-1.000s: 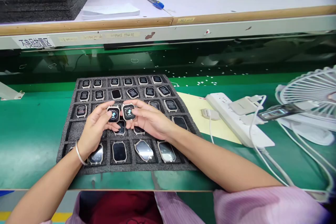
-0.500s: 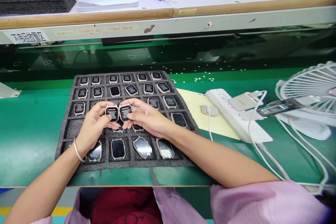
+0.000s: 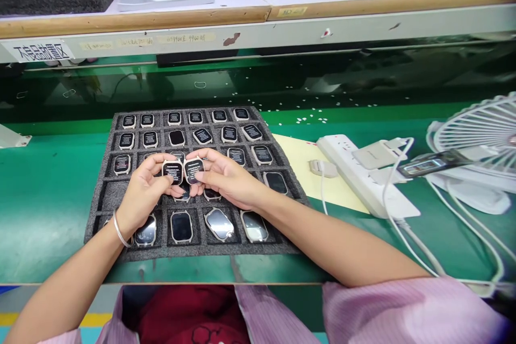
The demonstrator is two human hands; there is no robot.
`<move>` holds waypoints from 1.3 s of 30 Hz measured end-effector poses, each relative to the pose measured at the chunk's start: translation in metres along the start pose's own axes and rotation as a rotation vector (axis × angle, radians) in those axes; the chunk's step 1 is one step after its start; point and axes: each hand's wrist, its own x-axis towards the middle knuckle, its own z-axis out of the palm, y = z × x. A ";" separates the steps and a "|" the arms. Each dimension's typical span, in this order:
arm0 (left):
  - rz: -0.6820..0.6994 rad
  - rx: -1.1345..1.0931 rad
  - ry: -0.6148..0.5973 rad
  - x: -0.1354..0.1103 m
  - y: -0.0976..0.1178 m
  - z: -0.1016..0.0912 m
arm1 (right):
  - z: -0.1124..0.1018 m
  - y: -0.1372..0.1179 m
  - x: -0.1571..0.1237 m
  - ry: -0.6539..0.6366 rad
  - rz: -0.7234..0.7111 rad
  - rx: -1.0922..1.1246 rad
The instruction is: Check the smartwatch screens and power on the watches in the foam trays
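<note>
While the left hand (image 3: 145, 187) is pinching one watch (image 3: 172, 171) between thumb and fingers, the right hand (image 3: 230, 181) is gripping a second watch (image 3: 194, 169) the same way, each thumb reaching over the lower part of a screen. Both are hovering side by side above a dark foam tray (image 3: 193, 250), their lit text facing the person, probably so the two screens can be seen together; whether they are touching is hard to tell. Below, other watches (image 3: 182, 227) are sitting face up in separate compartments, presumably stopping their glass from rubbing. The tray is resting on a green surface (image 3: 48, 199). To its right, yellow paper (image 3: 296, 153) is lying near a power strip (image 3: 374, 193), with a fan (image 3: 481, 134) standing beyond.
</note>
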 end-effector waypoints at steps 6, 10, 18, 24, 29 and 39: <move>0.021 0.026 0.006 0.001 -0.003 0.000 | 0.002 -0.001 -0.001 0.017 -0.004 -0.016; 0.017 0.024 0.003 0.001 -0.002 -0.001 | 0.003 -0.003 -0.001 0.026 -0.005 -0.023; 0.033 0.013 -0.024 0.000 -0.002 -0.001 | 0.001 -0.002 -0.001 0.018 -0.017 -0.038; 0.013 0.036 -0.026 0.001 -0.004 0.000 | 0.001 -0.001 0.000 0.043 0.015 -0.023; -0.032 -0.011 -0.015 0.000 -0.003 -0.001 | 0.001 -0.002 0.001 0.060 0.054 0.050; -0.035 -0.051 -0.070 -0.001 -0.002 -0.003 | 0.001 -0.001 -0.001 0.053 0.018 -0.027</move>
